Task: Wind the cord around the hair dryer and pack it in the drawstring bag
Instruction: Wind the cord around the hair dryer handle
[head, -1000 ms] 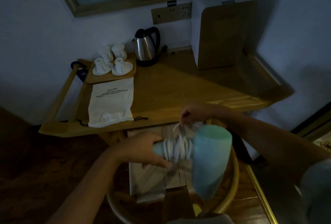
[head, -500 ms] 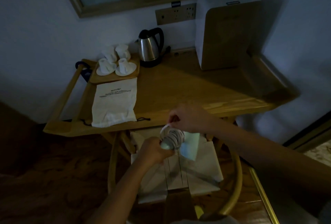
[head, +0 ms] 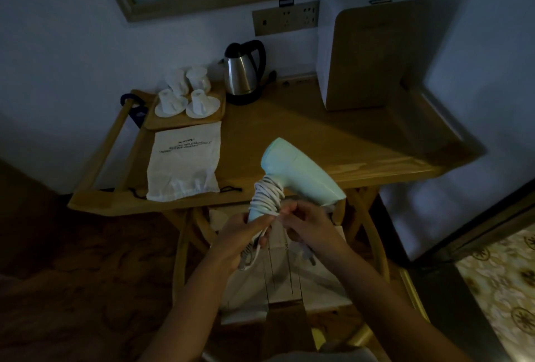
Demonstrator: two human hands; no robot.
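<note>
Hair dryer [head: 301, 170] held at frame centre, over the near edge of the wooden table [head: 333, 141], barrel up and handle down.

Left hand [head: 240, 234] grips the handle's lower end, fingers curled round it, probably to steady the body for winding. Cord [head: 267, 198] sits in tight turns on the handle. Right hand [head: 309, 225] pinches the loose cord end just beside the coils, likely to tuck it; the plug appears to hang below.

Drawstring bag [head: 183, 166] lies flat at centre left of the table, mouth toward the near edge, well apart from the dryer. Bare tabletop lies between them.
</note>
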